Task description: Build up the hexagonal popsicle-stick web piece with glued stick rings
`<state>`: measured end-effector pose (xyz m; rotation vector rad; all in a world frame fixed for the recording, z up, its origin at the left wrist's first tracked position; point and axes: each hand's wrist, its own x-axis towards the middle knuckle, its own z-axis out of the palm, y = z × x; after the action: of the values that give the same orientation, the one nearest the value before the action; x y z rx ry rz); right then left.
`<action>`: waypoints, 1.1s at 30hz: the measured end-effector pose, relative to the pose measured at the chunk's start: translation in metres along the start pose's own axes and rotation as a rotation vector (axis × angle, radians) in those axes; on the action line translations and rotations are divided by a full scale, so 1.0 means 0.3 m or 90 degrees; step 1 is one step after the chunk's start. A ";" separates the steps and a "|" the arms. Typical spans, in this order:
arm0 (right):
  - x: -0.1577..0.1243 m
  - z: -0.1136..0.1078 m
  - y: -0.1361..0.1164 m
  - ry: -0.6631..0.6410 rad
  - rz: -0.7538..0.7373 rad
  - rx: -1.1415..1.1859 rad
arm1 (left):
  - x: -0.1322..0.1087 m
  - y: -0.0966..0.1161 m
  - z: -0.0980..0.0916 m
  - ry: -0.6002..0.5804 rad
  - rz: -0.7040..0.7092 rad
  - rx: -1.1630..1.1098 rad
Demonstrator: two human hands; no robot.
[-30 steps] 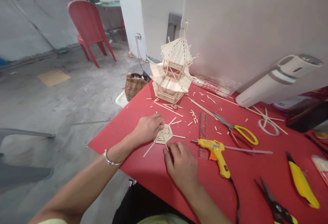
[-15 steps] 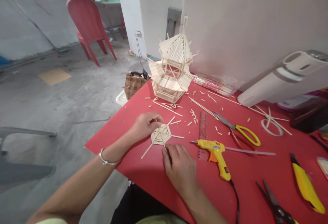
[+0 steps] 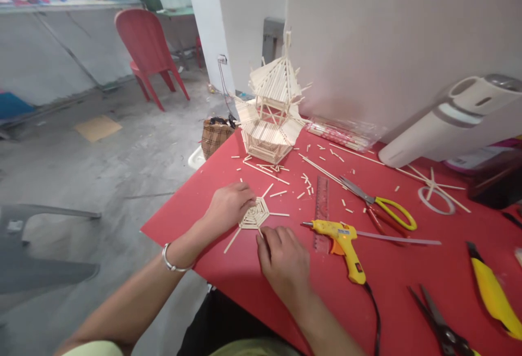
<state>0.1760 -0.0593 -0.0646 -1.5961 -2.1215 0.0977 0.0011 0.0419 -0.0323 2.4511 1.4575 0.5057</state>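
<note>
While left hand (image 3: 229, 205) fingers press the hexagon (image 3: 256, 216), right hand (image 3: 283, 261) pinches its edge.

One stick pagoda (image 3: 272, 111), one hexagon web (image 3: 256, 215), one glue gun (image 3: 340, 239), one ruler (image 3: 322, 204), two hands, one red chair (image 3: 149, 51).

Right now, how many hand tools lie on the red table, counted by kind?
Glue gun: 1
Scissors with yellow handles: 1
Ruler: 1
Yellow utility knife: 1
Dark pliers: 1
Total: 5
The left hand rests on the hexagonal stick piece; the right hand touches its near edge.
</note>
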 end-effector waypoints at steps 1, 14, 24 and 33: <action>0.000 0.001 0.001 0.002 -0.004 -0.002 | -0.005 0.009 -0.003 0.001 -0.011 0.013; 0.005 -0.015 -0.007 -0.002 0.011 -0.004 | -0.007 0.068 -0.017 -0.035 -0.218 0.016; 0.010 -0.025 -0.007 -0.009 0.007 0.003 | 0.005 0.077 -0.006 -0.042 -0.173 0.084; 0.004 -0.019 -0.001 -0.013 0.008 0.000 | 0.029 0.100 -0.100 0.049 -0.250 -0.469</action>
<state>0.1777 -0.0596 -0.0591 -1.6154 -2.1261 0.1185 0.0163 0.0363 0.0079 1.5535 1.3973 0.8617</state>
